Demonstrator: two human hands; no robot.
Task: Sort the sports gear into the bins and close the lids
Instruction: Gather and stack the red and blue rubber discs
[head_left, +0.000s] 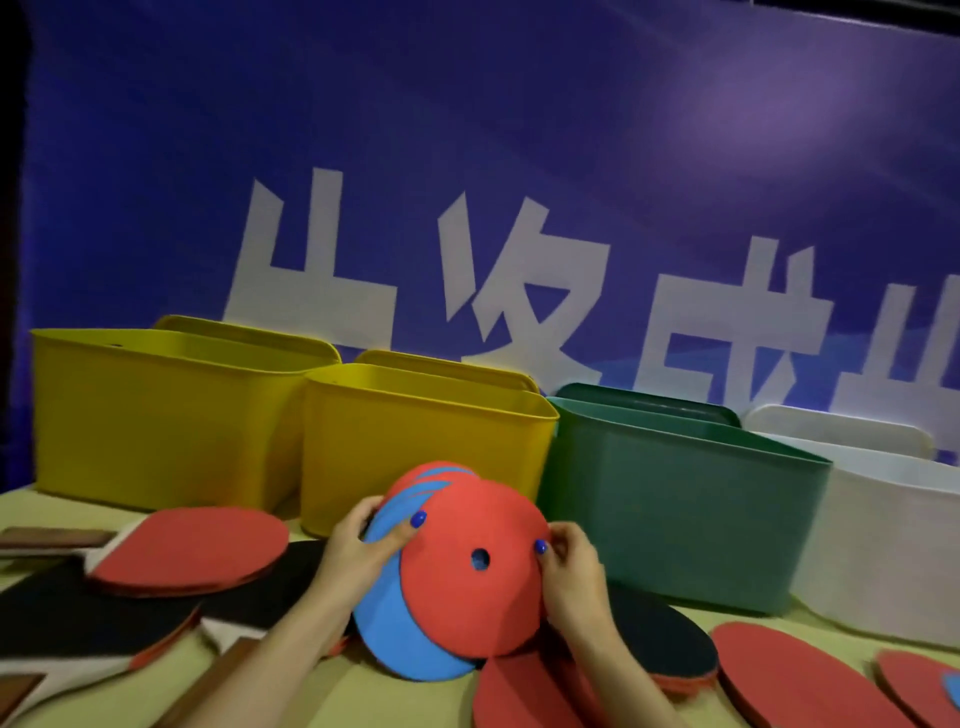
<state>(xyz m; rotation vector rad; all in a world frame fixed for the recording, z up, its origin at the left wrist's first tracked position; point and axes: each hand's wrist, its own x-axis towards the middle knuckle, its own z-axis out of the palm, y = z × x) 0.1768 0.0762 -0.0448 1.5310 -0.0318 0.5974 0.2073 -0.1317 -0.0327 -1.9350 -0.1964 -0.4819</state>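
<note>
Both my hands hold a stack of round foam discs above the table. The front disc is red with a small hole in it, and behind it are a blue disc and a red disc with blue streaks. My left hand grips the stack's left edge, thumb on the front. The right edge is pinched by my right hand. Beyond them stand two yellow bins, a green bin and a white bin, all open.
Table tennis paddles lie on the table: a red one and a black one at the left, a black one and red ones at the right. Each bin's lid stands behind it against the blue banner.
</note>
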